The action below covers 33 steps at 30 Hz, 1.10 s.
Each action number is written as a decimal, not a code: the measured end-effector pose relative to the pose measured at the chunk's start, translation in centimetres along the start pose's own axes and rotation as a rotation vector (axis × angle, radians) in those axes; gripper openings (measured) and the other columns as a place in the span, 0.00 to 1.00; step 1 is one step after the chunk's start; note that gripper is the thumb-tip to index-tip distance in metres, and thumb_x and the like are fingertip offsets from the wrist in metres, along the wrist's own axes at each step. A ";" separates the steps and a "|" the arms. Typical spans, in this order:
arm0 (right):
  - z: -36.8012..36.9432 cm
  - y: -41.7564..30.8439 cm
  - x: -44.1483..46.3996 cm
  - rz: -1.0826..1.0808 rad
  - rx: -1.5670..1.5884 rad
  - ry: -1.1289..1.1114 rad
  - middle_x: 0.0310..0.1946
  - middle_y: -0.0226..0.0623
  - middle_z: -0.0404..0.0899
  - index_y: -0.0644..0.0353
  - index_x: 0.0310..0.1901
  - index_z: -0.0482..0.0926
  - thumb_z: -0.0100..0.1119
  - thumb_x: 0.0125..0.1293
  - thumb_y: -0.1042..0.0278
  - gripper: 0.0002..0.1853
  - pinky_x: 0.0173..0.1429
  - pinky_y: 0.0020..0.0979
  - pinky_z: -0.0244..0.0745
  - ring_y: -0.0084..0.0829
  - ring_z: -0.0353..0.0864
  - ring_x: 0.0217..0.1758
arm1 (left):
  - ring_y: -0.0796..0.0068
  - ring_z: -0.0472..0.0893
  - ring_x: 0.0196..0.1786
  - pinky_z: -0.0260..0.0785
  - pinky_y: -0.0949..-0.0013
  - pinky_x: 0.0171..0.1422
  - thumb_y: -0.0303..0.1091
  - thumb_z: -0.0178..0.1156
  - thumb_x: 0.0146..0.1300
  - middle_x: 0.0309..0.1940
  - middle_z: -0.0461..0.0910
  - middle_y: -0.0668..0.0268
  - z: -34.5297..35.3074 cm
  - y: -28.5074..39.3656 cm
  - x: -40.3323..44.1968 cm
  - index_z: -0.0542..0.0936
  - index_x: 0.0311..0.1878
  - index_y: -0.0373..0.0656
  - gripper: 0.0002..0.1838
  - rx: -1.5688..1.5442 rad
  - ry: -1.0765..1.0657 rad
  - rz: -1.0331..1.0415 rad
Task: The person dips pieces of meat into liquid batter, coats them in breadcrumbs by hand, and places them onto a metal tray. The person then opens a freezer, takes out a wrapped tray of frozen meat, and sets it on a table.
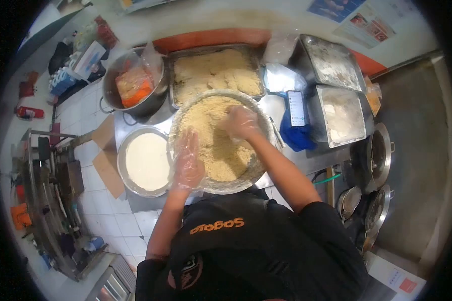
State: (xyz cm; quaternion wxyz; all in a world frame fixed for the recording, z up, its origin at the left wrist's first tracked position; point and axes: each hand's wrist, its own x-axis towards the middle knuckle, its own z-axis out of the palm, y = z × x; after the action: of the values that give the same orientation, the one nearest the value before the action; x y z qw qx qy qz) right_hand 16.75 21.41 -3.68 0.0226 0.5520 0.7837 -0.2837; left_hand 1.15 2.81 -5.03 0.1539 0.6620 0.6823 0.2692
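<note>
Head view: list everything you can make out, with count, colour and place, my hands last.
Large bowl: 1, grey metal, centre
Crumbly mix: 1 mass, yellow, in the large bowl
Tray: 1, dark metal, behind the bowl, holding similar crumbs
Pot: 1, silver, back left
Round pan: 1, silver, left of the bowl, cream-white contents
Phone: 1, pale screen, right of the bowl
Cloth: 1, blue, beneath the phone
Rectangular containers: 2, silver, right
Cardboard: 2 visible pieces, brown, left
Fire extinguisher: 1, red, far left
Small clutter, far left: uncountable
Left hand: 1, clear glove, bowl's left side
Right hand: 1, clear glove, over the mix, blurred
</note>
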 end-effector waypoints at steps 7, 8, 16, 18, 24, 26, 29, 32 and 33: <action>-5.6 -2.0 -5.1 -0.051 0.059 0.276 0.41 0.49 0.87 0.58 0.45 0.86 0.68 0.54 0.55 0.20 0.56 0.45 0.78 0.47 0.87 0.44 | 0.54 0.58 0.81 0.50 0.62 0.82 0.24 0.51 0.59 0.80 0.56 0.49 2.9 -1.2 -3.3 0.60 0.79 0.43 0.40 -0.981 0.148 -0.435; -5.9 -2.5 -5.5 -0.049 0.043 0.323 0.39 0.49 0.87 0.58 0.43 0.86 0.68 0.54 0.55 0.19 0.55 0.46 0.79 0.46 0.88 0.42 | 0.56 0.58 0.81 0.52 0.63 0.81 0.24 0.51 0.59 0.79 0.57 0.49 2.9 -1.2 -3.6 0.60 0.80 0.43 0.41 -1.028 0.149 -0.488; 9.4 -0.6 -6.0 -0.505 -0.153 0.553 0.27 0.44 0.83 0.60 0.34 0.82 0.63 0.55 0.68 0.07 0.43 0.42 0.81 0.43 0.87 0.37 | 0.59 0.61 0.77 0.54 0.63 0.78 0.26 0.60 0.53 0.80 0.55 0.50 1.5 2.7 -2.9 0.54 0.80 0.36 0.48 -1.378 0.191 -0.990; 11.3 1.1 -6.3 -0.500 -0.027 0.613 0.28 0.47 0.83 0.61 0.34 0.82 0.61 0.56 0.70 0.06 0.45 0.42 0.80 0.47 0.87 0.39 | 0.58 0.62 0.76 0.54 0.63 0.78 0.27 0.60 0.51 0.78 0.57 0.47 2.8 2.6 -2.6 0.53 0.80 0.34 0.50 -1.216 0.189 -0.982; 9.1 3.5 -7.3 0.250 0.187 0.173 0.42 0.61 0.82 0.73 0.47 0.80 0.64 0.59 0.60 0.22 0.57 0.46 0.76 0.51 0.83 0.51 | 0.60 0.78 0.50 0.71 0.57 0.55 0.33 0.60 0.51 0.49 0.80 0.52 8.6 1.5 -0.8 0.69 0.68 0.33 0.38 -0.820 0.047 -1.074; 11.8 3.9 -6.1 0.136 -0.027 0.134 0.42 0.60 0.82 0.71 0.46 0.81 0.66 0.58 0.58 0.22 0.56 0.44 0.78 0.50 0.84 0.50 | 0.59 0.80 0.46 0.73 0.56 0.51 0.32 0.60 0.52 0.46 0.81 0.52 10.7 1.0 -0.3 0.76 0.59 0.32 0.29 -1.004 -0.057 -1.202; 14.3 3.8 -5.9 0.210 0.111 -0.110 0.41 0.54 0.84 0.67 0.46 0.83 0.67 0.56 0.59 0.21 0.53 0.45 0.78 0.50 0.85 0.46 | 0.56 0.82 0.45 0.75 0.55 0.47 0.32 0.60 0.54 0.44 0.81 0.52 11.6 0.8 -0.1 0.80 0.50 0.33 0.20 -0.882 -0.236 -1.189; 11.6 5.1 -6.9 0.317 0.539 -0.220 0.41 0.52 0.84 0.66 0.47 0.82 0.65 0.56 0.61 0.20 0.52 0.43 0.77 0.49 0.84 0.45 | 0.59 0.79 0.39 0.74 0.56 0.46 0.33 0.60 0.57 0.38 0.79 0.58 8.4 -0.1 -0.3 0.82 0.48 0.37 0.16 -0.363 -0.442 -0.732; 9.6 5.0 -7.7 0.364 0.857 -0.171 0.40 0.53 0.84 0.67 0.48 0.82 0.65 0.55 0.62 0.21 0.52 0.43 0.77 0.48 0.84 0.44 | 0.60 0.79 0.38 0.74 0.57 0.46 0.33 0.61 0.58 0.36 0.79 0.60 6.7 -0.4 -0.8 0.82 0.47 0.39 0.15 -0.198 -0.450 -0.486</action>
State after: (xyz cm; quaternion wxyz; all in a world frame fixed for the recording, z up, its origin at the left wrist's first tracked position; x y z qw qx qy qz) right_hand 21.48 11.47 -11.12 -0.0935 0.6146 0.4821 -0.6174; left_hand 4.71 3.17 -10.77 0.4235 0.5050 0.7396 0.1367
